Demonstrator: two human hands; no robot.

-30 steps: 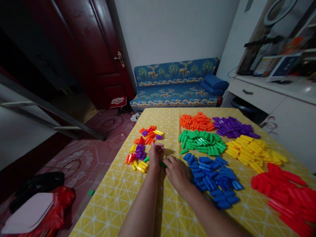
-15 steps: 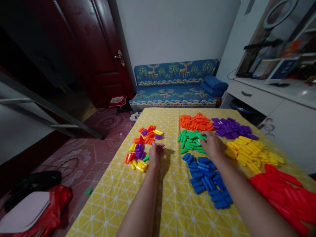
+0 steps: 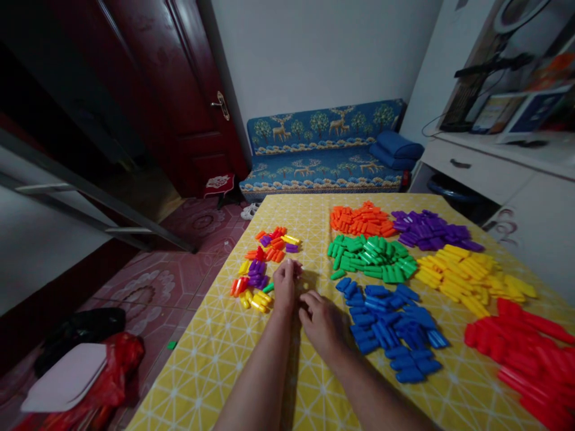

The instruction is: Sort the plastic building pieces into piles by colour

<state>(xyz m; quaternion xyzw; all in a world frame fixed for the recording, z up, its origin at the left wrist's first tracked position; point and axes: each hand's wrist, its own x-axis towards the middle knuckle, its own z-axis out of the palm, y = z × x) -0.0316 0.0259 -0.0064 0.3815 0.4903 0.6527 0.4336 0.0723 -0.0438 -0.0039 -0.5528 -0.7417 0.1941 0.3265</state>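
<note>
On the left half of the yellow patterned table point(image 3: 202, 365), my left hand point(image 3: 286, 284) rests with fingers curled together; whatever they hold is hidden. A green piece point(image 3: 268, 288) lies just left of it, beside a small mixed group of purple pieces point(image 3: 257, 274), yellow and red ones. My right hand point(image 3: 318, 320) is close by on the right, its fingers bent and pinched, contents too small to make out. Sorted piles lie to the right: green point(image 3: 372, 258), blue point(image 3: 386, 323), orange point(image 3: 359, 220), purple point(image 3: 431, 230), yellow point(image 3: 471, 275) and red point(image 3: 530, 353).
Beyond the table stands a blue patterned sofa point(image 3: 314, 164). A white cabinet point(image 3: 485, 179) is at the right. On the floor at the left lie a pink lid-like item point(image 3: 67, 378), a red bag point(image 3: 128, 371) and a small green piece point(image 3: 171, 345).
My right hand has moved from the green pile leftward and nearer, beside my left hand. My left hand stays in nearly the same place. The view has shifted slightly.
</note>
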